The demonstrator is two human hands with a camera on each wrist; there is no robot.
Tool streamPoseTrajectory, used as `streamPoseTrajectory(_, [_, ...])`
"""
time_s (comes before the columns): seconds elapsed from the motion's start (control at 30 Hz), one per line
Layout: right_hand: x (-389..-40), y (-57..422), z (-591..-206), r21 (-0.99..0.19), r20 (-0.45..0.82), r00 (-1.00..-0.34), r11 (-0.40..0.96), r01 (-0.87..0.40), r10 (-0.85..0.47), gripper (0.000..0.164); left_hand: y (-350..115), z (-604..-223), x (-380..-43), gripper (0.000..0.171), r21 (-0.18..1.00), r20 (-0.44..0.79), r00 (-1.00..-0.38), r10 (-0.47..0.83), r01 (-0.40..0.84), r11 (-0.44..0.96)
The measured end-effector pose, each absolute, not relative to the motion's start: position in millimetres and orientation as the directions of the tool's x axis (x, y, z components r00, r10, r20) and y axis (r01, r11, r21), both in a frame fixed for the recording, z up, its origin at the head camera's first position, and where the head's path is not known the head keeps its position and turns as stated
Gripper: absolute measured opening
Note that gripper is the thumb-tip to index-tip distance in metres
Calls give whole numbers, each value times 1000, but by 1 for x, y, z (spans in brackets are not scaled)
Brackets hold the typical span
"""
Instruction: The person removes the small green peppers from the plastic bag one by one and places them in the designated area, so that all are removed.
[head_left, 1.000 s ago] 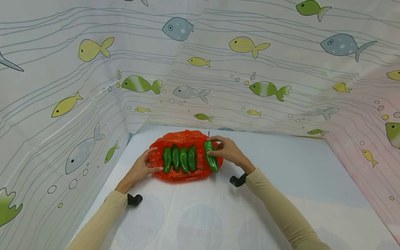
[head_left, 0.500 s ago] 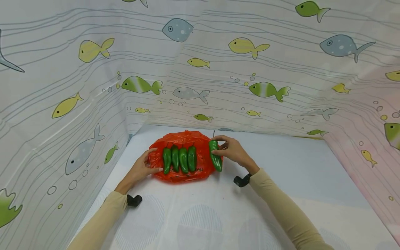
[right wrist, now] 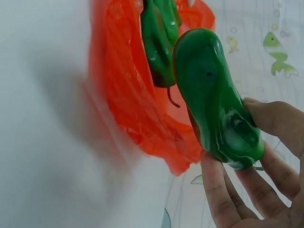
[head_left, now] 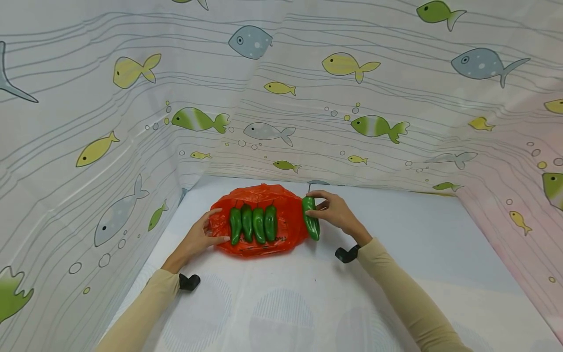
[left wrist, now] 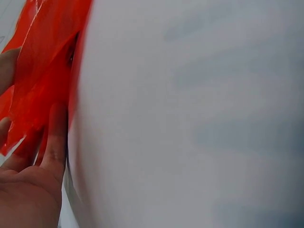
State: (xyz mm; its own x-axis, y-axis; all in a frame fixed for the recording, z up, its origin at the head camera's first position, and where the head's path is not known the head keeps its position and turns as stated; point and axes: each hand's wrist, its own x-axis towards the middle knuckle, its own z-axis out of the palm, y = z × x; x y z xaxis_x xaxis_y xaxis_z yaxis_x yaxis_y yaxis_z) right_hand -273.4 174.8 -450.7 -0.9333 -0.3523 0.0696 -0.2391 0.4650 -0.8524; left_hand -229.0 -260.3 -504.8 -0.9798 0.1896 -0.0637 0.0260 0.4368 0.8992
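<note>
A red plastic bag lies on the table, with several glossy green chili peppers side by side in a row on it, thin stems pointing away. My left hand grips the bag's left edge; in the left wrist view its fingers are partly hidden by the red film. Another green chili pepper is pinched between the thumb and fingers of my right hand. It is raised beside the bag's right edge, and the right wrist view shows the held pepper apart from the others.
A pale cloth with circle patterns covers the table. Fish-printed curtains stand at the back and both sides. A black camera mount sits at the right wrist, and another mount at the left.
My right hand has moved right with the pepper, from above the bag's right part to its right edge. The left hand, the bag and the row of peppers have stayed in place.
</note>
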Motion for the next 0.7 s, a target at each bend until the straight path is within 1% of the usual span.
streamPoseTrajectory(0.2, [-276,183,-454,-850,58,-943,479,-219,-329,55,-260,-503,-228,93,900,-54,-977,204,41,434])
streamPoseTrajectory(0.47, [-281,194,-456,-863,52,-950,465,-198,-309,58,-261,-504,-230,93,898,-53,-978,200,40,437])
streamPoseTrajectory(0.7, [-283,202,-458,-869,49,-955,458,-186,-294,56,-260,-508,-232,92,905,-62,-978,198,28,425])
